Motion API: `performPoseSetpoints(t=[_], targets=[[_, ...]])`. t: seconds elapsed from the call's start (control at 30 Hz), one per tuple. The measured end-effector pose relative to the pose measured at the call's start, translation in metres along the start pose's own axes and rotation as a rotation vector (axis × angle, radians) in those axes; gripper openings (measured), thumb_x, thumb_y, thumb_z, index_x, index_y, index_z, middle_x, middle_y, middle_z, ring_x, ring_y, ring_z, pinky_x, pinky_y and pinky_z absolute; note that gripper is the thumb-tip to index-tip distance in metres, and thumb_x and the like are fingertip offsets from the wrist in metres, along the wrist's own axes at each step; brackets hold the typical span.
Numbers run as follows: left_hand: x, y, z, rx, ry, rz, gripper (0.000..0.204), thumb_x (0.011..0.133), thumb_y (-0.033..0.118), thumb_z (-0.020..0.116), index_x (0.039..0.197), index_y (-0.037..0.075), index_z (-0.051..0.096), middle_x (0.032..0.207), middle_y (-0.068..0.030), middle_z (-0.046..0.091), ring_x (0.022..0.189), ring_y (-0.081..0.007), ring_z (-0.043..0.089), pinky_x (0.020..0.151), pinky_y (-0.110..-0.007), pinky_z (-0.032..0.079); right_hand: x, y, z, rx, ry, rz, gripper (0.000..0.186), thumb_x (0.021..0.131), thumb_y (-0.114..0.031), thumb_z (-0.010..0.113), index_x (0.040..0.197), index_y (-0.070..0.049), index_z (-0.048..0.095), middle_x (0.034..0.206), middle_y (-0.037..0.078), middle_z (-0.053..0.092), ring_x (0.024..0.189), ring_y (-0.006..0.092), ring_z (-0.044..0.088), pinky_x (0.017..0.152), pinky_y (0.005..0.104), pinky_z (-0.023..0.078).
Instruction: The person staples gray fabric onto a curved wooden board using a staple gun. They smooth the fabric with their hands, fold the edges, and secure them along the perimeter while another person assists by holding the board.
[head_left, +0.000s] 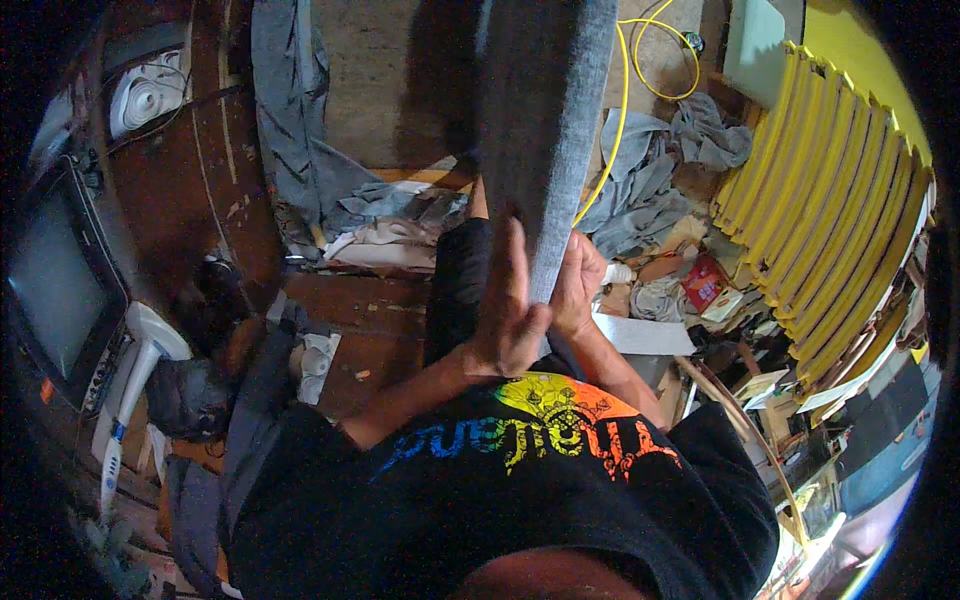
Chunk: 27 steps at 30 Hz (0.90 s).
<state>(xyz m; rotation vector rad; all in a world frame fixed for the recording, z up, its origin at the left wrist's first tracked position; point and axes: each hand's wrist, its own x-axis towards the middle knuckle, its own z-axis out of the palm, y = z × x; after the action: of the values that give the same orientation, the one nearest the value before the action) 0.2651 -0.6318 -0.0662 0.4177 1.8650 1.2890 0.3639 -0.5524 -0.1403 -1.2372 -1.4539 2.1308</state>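
Observation:
A long, straight piece covered in grey woven cloth [565,120] stands up in front of me and runs out past the top of the view. Its left face is in dark shadow, its right side lighter. My left hand [510,325] lies against the lower part of the dark face, one finger stretched up along it and the thumb apart. At the lower right edge, my right hand [578,285] has its fingers closed round the cloth piece. What the cloth covers, if anything, cannot be made out.
Grey cloth scraps [640,165] lie beyond my right hand, near a yellow cable [625,90]. A stack of yellow-edged curved sheets [830,200] stands at right. On the left are a dark screen [65,270], a white long-handled device [145,350] and hanging grey cloth [288,120].

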Motion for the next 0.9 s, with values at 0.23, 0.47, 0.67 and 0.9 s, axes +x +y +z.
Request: performPoseSetpoints(t=[0.23,0.47,0.67,0.9], targets=[[0.036,-0.028,-0.029,-0.313,-0.034,-0.016,0.075,0.112,0.034,0.035,0.161,-0.014,0.007,0.167,-0.0387,0.015,0.155,-0.0521,0.023,0.127,-0.051,0.020,0.006,-0.006,0.026,-0.009,-0.011,-0.098,0.042,0.115,-0.035,0.047,0.093,-0.003,0.066,0.083,-0.003,0.065,0.073,0.0052,0.052,0.064,0.0247,0.042],[0.000,-0.040,-0.024,0.113,-0.061,0.207,0.076,0.112,0.037,0.033,0.162,-0.014,0.007,0.167,-0.0377,0.015,0.155,-0.0513,0.022,0.127,-0.050,0.021,0.008,0.011,0.021,-0.061,-0.010,-0.147,0.045,0.114,-0.033,0.048,0.084,-0.002,0.063,0.085,0.001,0.064,0.085,0.0098,0.053,0.082,0.0318,0.037],[-0.004,-0.032,-0.027,0.318,-0.116,0.211,0.076,0.113,0.035,0.032,0.160,-0.018,0.005,0.166,-0.0416,0.013,0.154,-0.0553,0.021,0.127,-0.053,0.020,0.005,0.007,0.021,-0.091,-0.029,-0.026,0.043,0.112,-0.025,0.052,0.076,-0.002,0.058,0.066,0.001,0.055,0.064,0.0111,0.051,0.070,0.0354,0.051],[0.092,-0.017,-0.055,-0.560,-0.012,-0.244,0.078,0.109,0.068,0.031,0.147,0.001,0.047,0.134,-0.0071,0.056,0.120,-0.0244,0.054,0.110,-0.038,0.041,0.014,-0.008,0.046,-0.043,-0.083,-0.168,0.036,0.108,-0.014,0.057,0.074,0.000,0.054,0.061,0.010,0.046,0.052,0.0153,0.044,0.051,0.0360,0.038]])
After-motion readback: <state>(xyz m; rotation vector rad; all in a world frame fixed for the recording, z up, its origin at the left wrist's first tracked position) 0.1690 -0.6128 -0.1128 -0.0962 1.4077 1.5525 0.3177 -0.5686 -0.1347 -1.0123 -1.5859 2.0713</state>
